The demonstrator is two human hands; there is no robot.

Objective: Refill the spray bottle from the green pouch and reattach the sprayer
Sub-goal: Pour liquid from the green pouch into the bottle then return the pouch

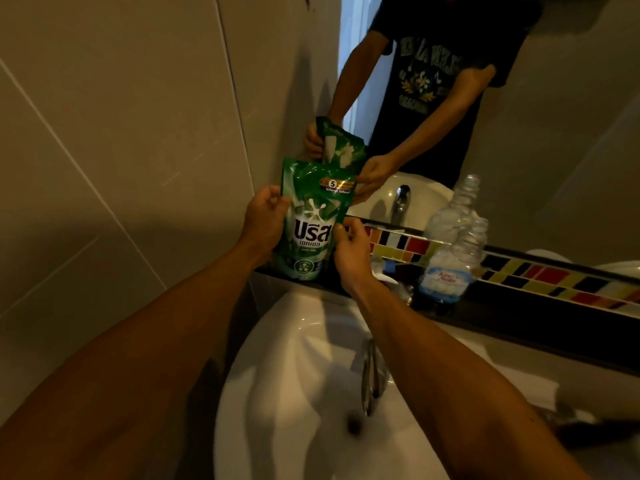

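Note:
A green pouch (313, 216) with white lettering stands upright on the dark ledge (519, 313) behind the sink, close to the mirror. My left hand (265, 216) grips its left edge near the top. My right hand (349, 251) pinches its right edge lower down. A clear plastic bottle (450, 268) with no cap or sprayer on it stands on the ledge to the right of my right hand. No sprayer head is visible.
A white sink (287, 393) with a chrome tap (372, 379) lies below my arms. The mirror (519, 133) reflects a person, the pouch and the bottle. Coloured tiles (540, 275) run along the ledge. The tiled wall (121, 150) is at the left.

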